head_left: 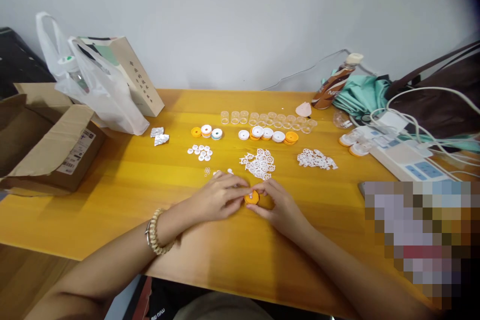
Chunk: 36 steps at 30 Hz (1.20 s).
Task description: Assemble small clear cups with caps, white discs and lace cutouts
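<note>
One orange round piece [252, 199] is between the hands near the middle of the table [195, 255]. The right hand [275, 205] has thumb and forefinger closed in on its near and far edges. The left hand [223, 195] reaches in from the other side, fingers extended and touching the piece; whether they grip it cannot be told. A small white bit shows on top of the piece, partly covered by fingertips, and its shape is unclear.

"NES" can be read on the leaning brown bottle [332, 82], the rest of the word turning out of sight. Dark Chinese characters run down the paper bag [140, 77], seemingly beginning 专业的. The cardboard box [80, 140] bears a white shipping label whose print is too small to read, and the box is cut off by the left edge. Pale lettering on dark cloth [159, 305] at the bottom is cropped and hard to make out.

The white plastic bag [122, 105] veils a bottle inside. A pixelated patch [420, 230] conceals whatever lies at the right. Beyond the hands, white openwork parts [258, 164] overlap in a heap, so single ones are difficult to separate.
</note>
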Motion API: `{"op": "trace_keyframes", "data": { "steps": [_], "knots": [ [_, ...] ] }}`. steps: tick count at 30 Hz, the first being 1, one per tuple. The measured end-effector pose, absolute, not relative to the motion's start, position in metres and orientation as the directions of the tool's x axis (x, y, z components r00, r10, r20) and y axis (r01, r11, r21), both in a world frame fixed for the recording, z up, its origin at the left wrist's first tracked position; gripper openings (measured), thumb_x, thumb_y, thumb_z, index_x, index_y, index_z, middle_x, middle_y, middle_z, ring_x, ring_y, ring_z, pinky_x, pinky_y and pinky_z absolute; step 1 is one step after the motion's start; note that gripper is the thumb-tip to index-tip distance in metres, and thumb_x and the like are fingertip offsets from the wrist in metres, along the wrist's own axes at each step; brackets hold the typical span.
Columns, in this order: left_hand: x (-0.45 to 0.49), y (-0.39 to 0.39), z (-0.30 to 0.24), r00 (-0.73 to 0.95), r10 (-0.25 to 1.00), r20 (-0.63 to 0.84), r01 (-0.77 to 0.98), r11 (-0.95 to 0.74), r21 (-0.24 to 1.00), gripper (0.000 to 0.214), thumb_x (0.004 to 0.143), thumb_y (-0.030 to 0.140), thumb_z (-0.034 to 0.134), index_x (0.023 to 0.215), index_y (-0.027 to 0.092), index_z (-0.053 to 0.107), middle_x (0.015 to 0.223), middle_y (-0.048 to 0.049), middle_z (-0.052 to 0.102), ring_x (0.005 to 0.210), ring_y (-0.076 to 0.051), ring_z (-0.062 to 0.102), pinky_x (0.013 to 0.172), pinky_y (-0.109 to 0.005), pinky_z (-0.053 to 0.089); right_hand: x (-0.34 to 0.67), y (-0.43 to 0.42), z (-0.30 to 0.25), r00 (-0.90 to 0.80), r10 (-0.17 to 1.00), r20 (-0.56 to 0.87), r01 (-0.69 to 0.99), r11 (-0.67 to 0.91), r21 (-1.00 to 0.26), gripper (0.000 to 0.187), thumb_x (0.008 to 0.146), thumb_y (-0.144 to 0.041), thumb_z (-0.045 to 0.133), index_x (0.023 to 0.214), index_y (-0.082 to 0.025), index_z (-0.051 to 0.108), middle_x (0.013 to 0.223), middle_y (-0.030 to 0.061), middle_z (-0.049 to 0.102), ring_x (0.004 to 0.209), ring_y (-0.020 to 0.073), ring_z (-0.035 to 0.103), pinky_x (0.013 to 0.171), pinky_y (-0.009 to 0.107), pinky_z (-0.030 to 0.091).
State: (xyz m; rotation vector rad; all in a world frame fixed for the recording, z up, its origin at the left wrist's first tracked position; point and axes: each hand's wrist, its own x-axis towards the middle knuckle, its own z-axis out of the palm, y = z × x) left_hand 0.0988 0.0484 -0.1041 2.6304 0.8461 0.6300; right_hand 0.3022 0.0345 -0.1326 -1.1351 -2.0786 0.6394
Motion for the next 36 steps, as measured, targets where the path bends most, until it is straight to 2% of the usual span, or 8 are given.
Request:
{"op": "trace_keyframes", "data": {
  "steps": [3, 5, 7, 10, 16, 24, 31, 36],
  "knots": [
    [0.101, 0.045, -0.104, 0.561, 0.748, 0.354, 0.480, -0.642, 0.597, 0.027, 0.085, 0.021, 0.048, 0.110, 0.016, 0.058, 0.099, -0.0079, 0.063, 0.087, -0.015, 0.057, 0.078, -0.031, 0.045, 0.301, 0.032, -0.131, -0.337, 0.888, 0.314, 0.489, 0.450, -0.748, 0.023, 0.071, -0.022, 0.066, 0.090, -0.022, 0.054, 0.080, 0.0027, 0.060, 0.073, 0.0171, 0.057, 0.068, 0.031, 0.049],
    [0.104, 0.043, -0.107, 0.488, 0.833, 0.259, 0.466, -0.500, 0.730, 0.026, 0.085, 0.025, 0.050, 0.107, 0.015, 0.059, 0.089, -0.0065, 0.065, 0.075, -0.013, 0.058, 0.068, -0.026, 0.047, 0.299, 0.030, -0.131, -0.312, 0.908, 0.281, 0.446, 0.401, -0.800, 0.023, 0.072, -0.024, 0.065, 0.091, -0.021, 0.052, 0.079, 0.0022, 0.061, 0.070, 0.0157, 0.057, 0.066, 0.030, 0.049],
    [0.107, 0.042, -0.111, 0.486, 0.863, 0.138, 0.397, -0.359, 0.845, 0.024, 0.084, 0.027, 0.051, 0.103, 0.014, 0.060, 0.082, -0.0051, 0.067, 0.065, -0.011, 0.058, 0.058, -0.022, 0.047, 0.297, 0.029, -0.133, -0.297, 0.925, 0.239, 0.389, 0.345, -0.854, 0.025, 0.073, -0.026, 0.064, 0.093, -0.021, 0.051, 0.078, 0.0018, 0.061, 0.066, 0.0143, 0.057, 0.061, 0.028, 0.049],
    [0.110, 0.043, -0.115, 0.456, 0.887, 0.078, 0.324, -0.247, 0.913, 0.022, 0.084, 0.026, 0.052, 0.099, 0.012, 0.061, 0.082, -0.0060, 0.068, 0.065, -0.010, 0.059, 0.056, -0.020, 0.046, 0.296, 0.029, -0.137, -0.272, 0.942, 0.195, 0.341, 0.284, -0.896, 0.026, 0.073, -0.029, 0.064, 0.093, -0.020, 0.050, 0.074, 0.0016, 0.060, 0.062, 0.0135, 0.055, 0.056, 0.026, 0.048],
    [0.102, 0.047, -0.112, 0.377, 0.889, 0.259, 0.463, -0.423, 0.779, 0.020, 0.084, 0.023, 0.050, 0.099, 0.016, 0.062, 0.076, -0.0027, 0.062, 0.063, -0.009, 0.054, 0.058, -0.022, 0.044, 0.304, 0.035, -0.134, -0.231, 0.945, 0.233, 0.424, 0.314, -0.849, 0.025, 0.073, -0.031, 0.065, 0.091, -0.020, 0.053, 0.073, 0.0009, 0.058, 0.062, 0.0134, 0.052, 0.058, 0.027, 0.046],
    [0.099, 0.049, -0.115, 0.417, 0.851, 0.321, 0.456, -0.501, 0.736, 0.021, 0.087, 0.023, 0.047, 0.101, 0.016, 0.061, 0.080, -0.0042, 0.061, 0.064, -0.010, 0.052, 0.060, -0.023, 0.044, 0.303, 0.034, -0.131, -0.354, 0.890, 0.287, 0.540, 0.445, -0.714, 0.024, 0.066, -0.023, 0.072, 0.087, -0.022, 0.059, 0.080, 0.0031, 0.057, 0.073, 0.0176, 0.055, 0.065, 0.030, 0.047],
    [0.102, 0.042, -0.111, 0.567, 0.766, 0.303, 0.475, -0.605, 0.639, 0.018, 0.085, 0.020, 0.049, 0.098, 0.015, 0.061, 0.082, -0.0051, 0.060, 0.076, -0.013, 0.054, 0.070, -0.027, 0.046, 0.302, 0.034, -0.137, -0.381, 0.879, 0.287, 0.575, 0.469, -0.671, 0.027, 0.066, -0.022, 0.073, 0.089, -0.022, 0.059, 0.084, 0.0042, 0.057, 0.079, 0.0202, 0.056, 0.069, 0.034, 0.047],
    [0.107, 0.040, -0.120, 0.648, 0.677, 0.350, 0.502, -0.725, 0.471, 0.020, 0.087, 0.020, 0.046, 0.097, 0.017, 0.063, 0.089, -0.0068, 0.060, 0.082, -0.015, 0.054, 0.075, -0.029, 0.045, 0.302, 0.034, -0.136, -0.384, 0.876, 0.292, 0.577, 0.474, -0.665, 0.028, 0.065, -0.022, 0.074, 0.089, -0.021, 0.059, 0.082, 0.0042, 0.057, 0.079, 0.0207, 0.056, 0.069, 0.034, 0.047]
  ]
}}
